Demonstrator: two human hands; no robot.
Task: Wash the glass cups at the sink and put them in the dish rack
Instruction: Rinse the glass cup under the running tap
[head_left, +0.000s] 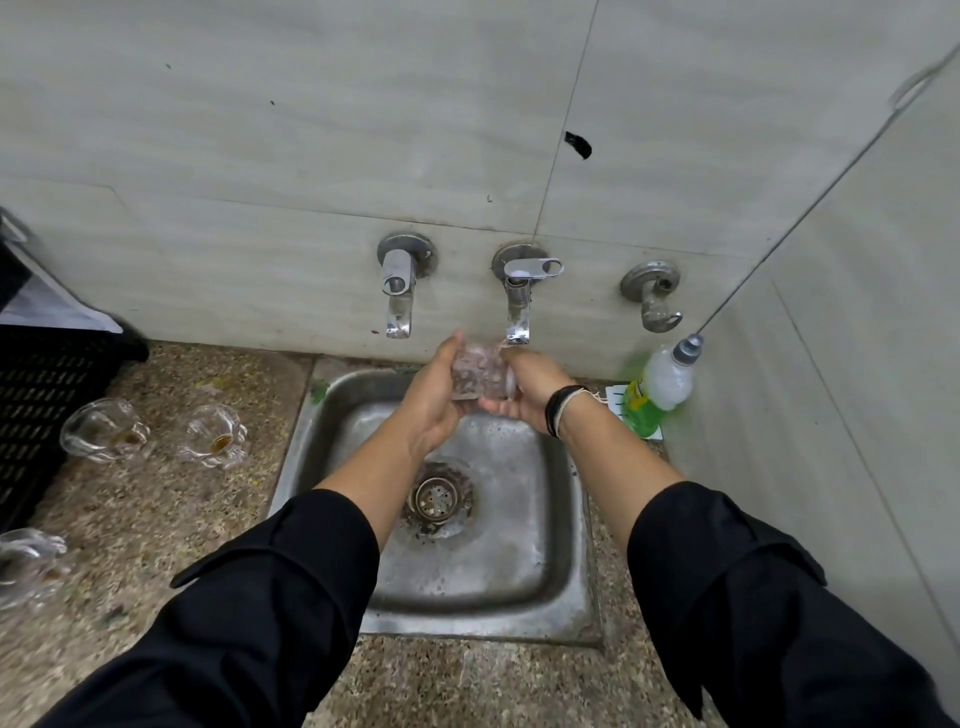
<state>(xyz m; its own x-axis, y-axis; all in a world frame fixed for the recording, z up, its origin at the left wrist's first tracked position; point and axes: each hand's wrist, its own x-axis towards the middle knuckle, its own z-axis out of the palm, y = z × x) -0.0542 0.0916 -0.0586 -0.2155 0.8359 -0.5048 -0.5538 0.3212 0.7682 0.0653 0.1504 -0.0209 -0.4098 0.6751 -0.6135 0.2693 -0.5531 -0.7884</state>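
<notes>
A clear glass cup (475, 371) is held over the steel sink (332, 415), just under the spout of the middle tap (518, 312). My left hand (434, 402) grips it from the left and below. My right hand (524, 389) holds its right side, fingers curled round it. Water streaks blur the glass. Three more glass cups stand on the speckled counter to the left: one (106, 428), a second (215, 435) with brown dregs, and a third (28, 564) at the frame's left edge.
A black slatted crate (41, 395) sits at the far left on the counter. A green dish soap bottle (657, 392) stands in the right corner by the wall. Another tap (399, 291) and a wall valve (655, 296) flank the middle tap. The drain (439, 499) lies mid-sink.
</notes>
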